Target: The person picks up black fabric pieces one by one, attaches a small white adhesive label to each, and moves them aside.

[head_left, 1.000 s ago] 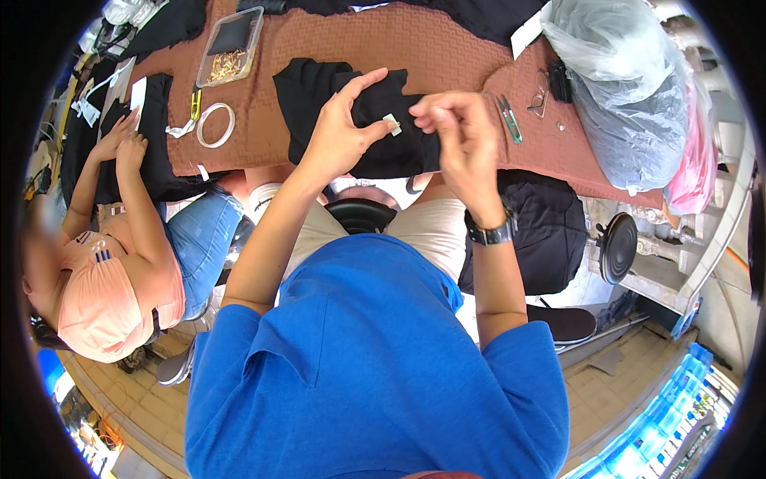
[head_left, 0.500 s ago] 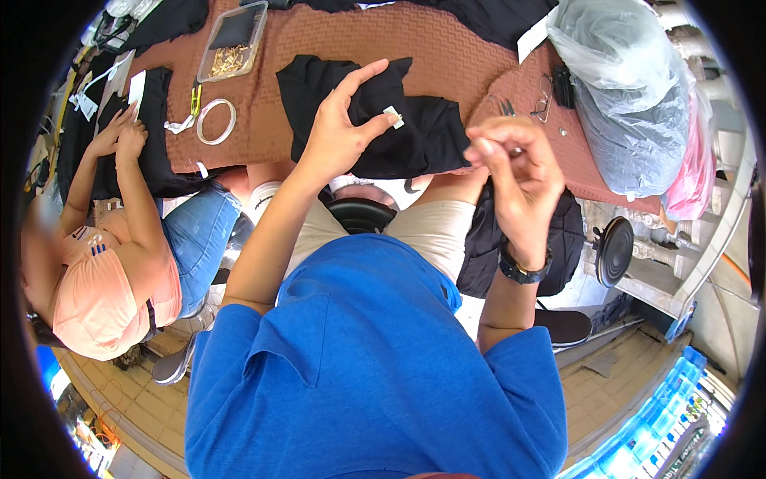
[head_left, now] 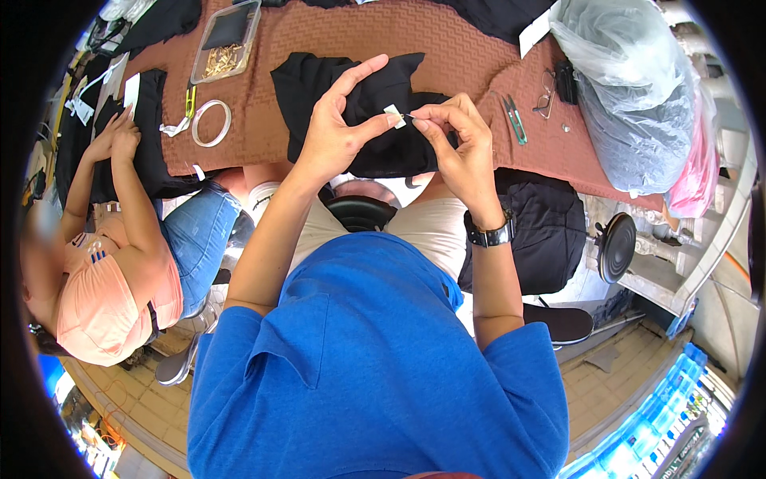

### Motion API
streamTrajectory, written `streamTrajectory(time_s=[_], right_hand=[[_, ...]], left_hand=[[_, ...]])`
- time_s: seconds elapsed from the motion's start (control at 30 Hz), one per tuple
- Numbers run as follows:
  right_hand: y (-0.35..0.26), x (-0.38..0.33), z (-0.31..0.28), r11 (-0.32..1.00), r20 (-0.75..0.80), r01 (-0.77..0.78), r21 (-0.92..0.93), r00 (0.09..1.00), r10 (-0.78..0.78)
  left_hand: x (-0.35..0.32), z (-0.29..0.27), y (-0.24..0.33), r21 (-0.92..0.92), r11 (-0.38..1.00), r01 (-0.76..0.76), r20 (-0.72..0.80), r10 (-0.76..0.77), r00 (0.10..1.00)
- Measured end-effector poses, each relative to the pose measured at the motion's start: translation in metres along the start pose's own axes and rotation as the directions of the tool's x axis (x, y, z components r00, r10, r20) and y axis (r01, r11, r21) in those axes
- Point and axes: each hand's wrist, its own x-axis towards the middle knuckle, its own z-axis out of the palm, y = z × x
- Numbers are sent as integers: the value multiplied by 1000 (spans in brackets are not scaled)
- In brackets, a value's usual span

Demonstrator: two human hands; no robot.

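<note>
1. My left hand [head_left: 335, 132] is up over the black garment [head_left: 363, 104], thumb and forefinger pinched on a small white tag [head_left: 394, 116], the other fingers fanned out and lifted.
2. My right hand [head_left: 459, 148] comes in from the other side, its fingertips [head_left: 421, 125] closed together right at the tag's edge; something thin and dark sits between them (too fine for me to tell what it is).
3. The two hands meet just above the garment, which lies bunched on the brown patterned tablecloth [head_left: 319, 48] at the near edge of the table, directly in front of me.
4. On my right wrist, a dark wristwatch [head_left: 488, 235].
5. Just right of my right hand, a pair of small green-handled snips [head_left: 515, 120] lies on the cloth, and beyond it a pair of glasses [head_left: 548, 92].
6. Further right, a big clear plastic bag [head_left: 630, 88] stuffed with grey material, with a pink bag [head_left: 692, 172] beside it.
7. To my left on the cloth: a white ring of tape [head_left: 211, 124], and above it a clear plastic box [head_left: 226, 40] holding small golden bits.
8. At the far left, another person in a peach top [head_left: 96, 303] sits with both hands [head_left: 116, 136] on another black piece of cloth.
</note>
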Motion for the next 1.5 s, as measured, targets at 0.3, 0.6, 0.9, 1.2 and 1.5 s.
streamTrajectory(time_s=[0.3,0.6,0.9,1.2,1.5], right_hand=[[0,1,0,1000,-10,10,2,1000,-10],[0,2,0,1000,-2,22,-18,1000,-22],[2,4,-1,998,12,47,-51,999,-46],[2,4,-2,999,19,23,-33,1000,-22],[4,4,-3,1000,36,22,-4,999,-22]], left_hand=[[1,0,2,-11,1000,7,24,-7,1000],[2,-1,0,-29,1000,12,-1,-12,1000],[2,-2,0,6,1000,3,2,-3,1000],[3,-1,0,-15,1000,20,6,-20,1000],[2,-1,1,-14,1000,23,22,-23,1000]])
